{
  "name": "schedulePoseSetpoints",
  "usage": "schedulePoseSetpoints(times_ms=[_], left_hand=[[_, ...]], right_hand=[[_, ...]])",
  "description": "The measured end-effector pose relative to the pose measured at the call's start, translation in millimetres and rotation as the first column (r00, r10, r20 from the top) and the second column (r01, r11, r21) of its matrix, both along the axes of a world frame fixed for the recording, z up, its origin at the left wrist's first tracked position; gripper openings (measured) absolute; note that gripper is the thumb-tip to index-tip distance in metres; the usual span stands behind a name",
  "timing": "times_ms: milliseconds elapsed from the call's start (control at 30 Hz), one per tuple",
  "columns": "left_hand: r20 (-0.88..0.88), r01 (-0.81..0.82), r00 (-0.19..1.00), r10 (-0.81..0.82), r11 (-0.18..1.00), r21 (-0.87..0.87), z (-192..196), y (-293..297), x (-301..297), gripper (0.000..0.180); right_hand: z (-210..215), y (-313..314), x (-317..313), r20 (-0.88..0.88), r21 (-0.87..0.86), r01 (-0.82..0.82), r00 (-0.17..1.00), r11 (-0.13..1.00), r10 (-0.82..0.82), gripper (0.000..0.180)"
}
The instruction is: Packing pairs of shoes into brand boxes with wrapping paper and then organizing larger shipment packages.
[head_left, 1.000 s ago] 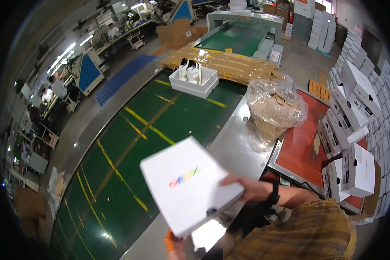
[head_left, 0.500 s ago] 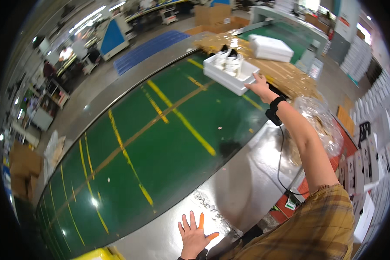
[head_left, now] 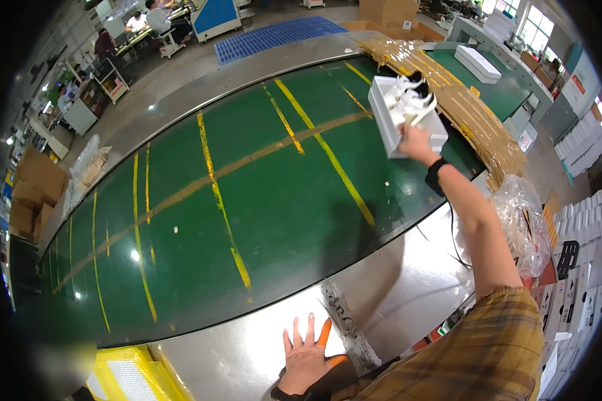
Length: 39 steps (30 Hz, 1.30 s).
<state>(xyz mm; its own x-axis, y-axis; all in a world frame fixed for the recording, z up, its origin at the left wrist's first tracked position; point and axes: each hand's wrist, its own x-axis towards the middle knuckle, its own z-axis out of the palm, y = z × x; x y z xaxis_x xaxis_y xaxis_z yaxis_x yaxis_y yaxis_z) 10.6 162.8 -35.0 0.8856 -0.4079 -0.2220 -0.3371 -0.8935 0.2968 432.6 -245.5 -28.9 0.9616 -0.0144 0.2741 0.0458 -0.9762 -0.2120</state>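
Note:
My right hand point(head_left: 416, 143) grips the near wall of an open white shoe box point(head_left: 379, 110) at the far right of the green belt. Inside it lies a pair of white shoes point(head_left: 408, 100) with dark parts near their far ends. The fingertips reach over the rim, partly hidden by the hand itself. Flat on the metal table edge point(head_left: 408, 267) rests my left hand point(head_left: 306, 364), fingers spread and holding nothing. Orange covers sit on its thumb and index finger. Close to that hand lies a crumpled clear plastic strip point(head_left: 349, 331) with dark print.
The green belt point(head_left: 281, 220) carries yellow lines and a brown tape strip. Tape-covered cardboard point(head_left: 448, 80) borders its right end, with a white box point(head_left: 478, 65) beyond. A yellow-wrapped pack point(head_left: 137, 374) sits lower left. Clear plastic point(head_left: 522, 220) and stacked boxes point(head_left: 575, 294) stand right.
The shoe box has swung round, its near end now toward me, with my right hand still at its rim. My view has shifted. My left hand stays spread on the metal.

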Motion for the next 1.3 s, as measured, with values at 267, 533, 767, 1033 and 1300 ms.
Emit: schedulePoseSetpoints(times_ms=[267,533,767,1033,1300], left_hand=[[-0.088,-0.08,0.993,0.074,0.995,-0.064,5,21,-12,0.098],[-0.093,-0.129,0.99,0.102,0.926,-0.355,-10,30,-13,0.085],[-0.403,-0.408,0.812,0.422,-0.084,-0.909,26,82,-39,0.068],[-0.07,-0.561,0.575,0.815,0.331,-0.759,14,106,-136,0.084],[0.116,-0.434,0.459,0.881,0.336,-0.836,-16,100,-142,0.082]], right_hand=[[13,115,-163,-0.227,-0.116,-0.375,0.912,0.92,0.343,0.054],[93,184,-192,-0.148,0.057,-0.551,0.82,0.833,0.552,0.047],[63,296,-392,-0.319,0.003,-0.928,0.353,0.374,0.879,0.021],[168,359,-388,0.208,-0.148,-0.929,0.306,0.339,0.929,0.044],[159,402,-389,0.009,-0.221,-0.955,0.199,0.196,0.98,0.07]])
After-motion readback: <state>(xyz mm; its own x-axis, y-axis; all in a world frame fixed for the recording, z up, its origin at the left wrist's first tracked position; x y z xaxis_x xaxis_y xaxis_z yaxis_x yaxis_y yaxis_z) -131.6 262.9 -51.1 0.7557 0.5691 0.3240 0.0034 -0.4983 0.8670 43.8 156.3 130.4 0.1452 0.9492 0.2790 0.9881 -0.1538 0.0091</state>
